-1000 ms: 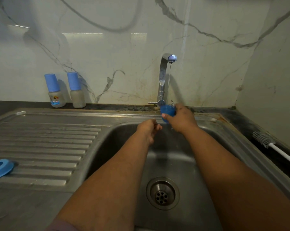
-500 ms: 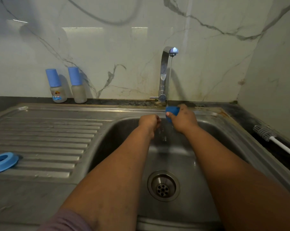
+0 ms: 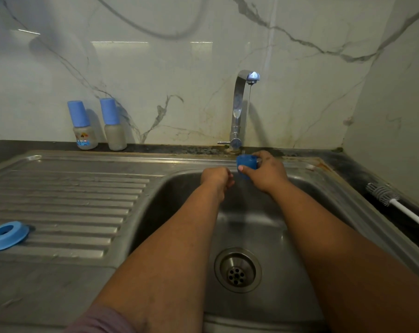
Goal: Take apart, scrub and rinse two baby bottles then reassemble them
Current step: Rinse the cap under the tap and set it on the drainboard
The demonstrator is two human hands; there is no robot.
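Blue bottle cap (image 3: 245, 163) held over the back of the sink basin (image 3: 271, 227), directly under the thin water stream from the tap (image 3: 238, 109). Right hand (image 3: 263, 171) has its grip closed around the cap: thumb on the near side, fingers wrapped over the far side. Left hand (image 3: 217, 177) sits just beside the cap, to its left, fingers curled inward; whether it holds anything cannot be told from this angle.

Blue threaded collar ring (image 3: 7, 235) lies flat on the ribbed drainboard (image 3: 71, 200), far left, well apart from the hands. Two capped baby bottles (image 3: 99, 126) stand upright side by side on the dark desk ledge against the marble wall; the left one carries a printed picture. Bottle brush (image 3: 381, 192) lies on the desk right of the basin, bristle end toward the wall. Drain strainer (image 3: 237, 270) is visible between the forearms.
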